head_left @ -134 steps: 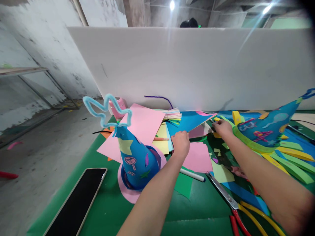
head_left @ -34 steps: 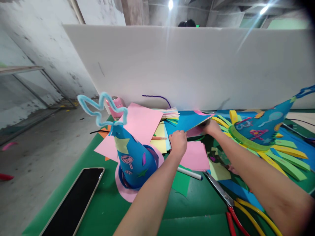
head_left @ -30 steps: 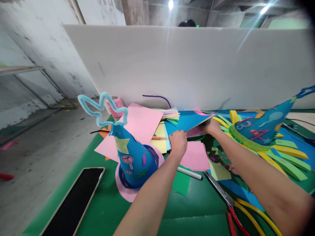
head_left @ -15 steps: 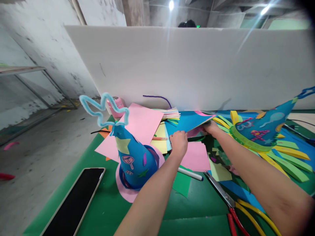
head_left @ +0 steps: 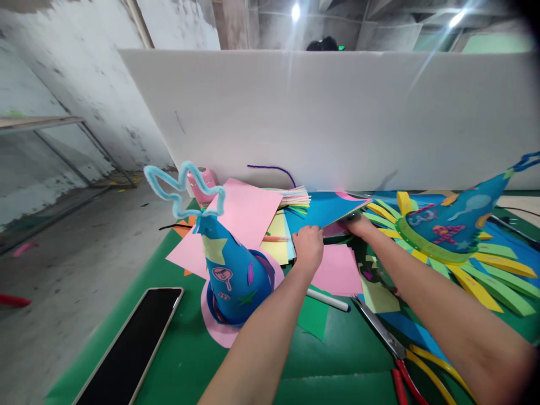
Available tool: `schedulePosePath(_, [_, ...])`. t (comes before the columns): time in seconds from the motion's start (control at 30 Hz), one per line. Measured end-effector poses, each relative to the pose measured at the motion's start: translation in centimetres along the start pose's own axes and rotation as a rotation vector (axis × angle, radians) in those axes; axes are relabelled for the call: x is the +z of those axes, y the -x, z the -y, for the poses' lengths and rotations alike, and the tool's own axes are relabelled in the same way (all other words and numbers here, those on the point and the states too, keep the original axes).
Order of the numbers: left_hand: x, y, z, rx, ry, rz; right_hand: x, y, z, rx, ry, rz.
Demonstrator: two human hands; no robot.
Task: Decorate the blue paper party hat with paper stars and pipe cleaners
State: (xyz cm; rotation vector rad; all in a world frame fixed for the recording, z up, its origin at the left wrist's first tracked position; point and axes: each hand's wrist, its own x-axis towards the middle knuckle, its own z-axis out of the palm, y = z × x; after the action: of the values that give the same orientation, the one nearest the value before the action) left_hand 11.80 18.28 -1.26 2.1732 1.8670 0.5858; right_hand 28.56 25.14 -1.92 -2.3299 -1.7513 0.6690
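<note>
My left hand (head_left: 309, 247) is closed on the near edge of the blue paper (head_left: 320, 209), which it holds raised off the table. My right hand (head_left: 361, 226) reaches beneath the lifted right side of that paper; its fingers are mostly hidden there, near something dark. Pink paper squares (head_left: 337, 270) lie just below both hands. Left of my left arm stands a blue cone hat (head_left: 238, 281) with stickers, a pink brim and a light blue pipe cleaner (head_left: 185, 169) on its tip. A large pink sheet (head_left: 247, 208) lies behind it.
Scissors (head_left: 386, 337) and a white marker (head_left: 329, 299) lie in front. A phone (head_left: 130, 343) rests at the left edge. Another blue hat (head_left: 455, 222) with yellow and green strips stands right. A white board (head_left: 295, 118) rises behind the green table (head_left: 337, 365).
My right hand has moved slightly left, farther under the blue paper. My left hand keeps its hold on the edge. The whole view has shifted a little.
</note>
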Motion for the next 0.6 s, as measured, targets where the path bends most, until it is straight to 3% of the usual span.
schedulePosePath(0.37, [-0.13,0.02,0.07,-0.006,0.0,-0.011,-0.39,0.41,0.18,-0.056,0.057,-0.164])
schedulePosePath(0.6, [-0.16,0.0,0.08,-0.007,-0.012,-0.039,-0.57,0.16,0.14,-0.02,0.033,-0.129])
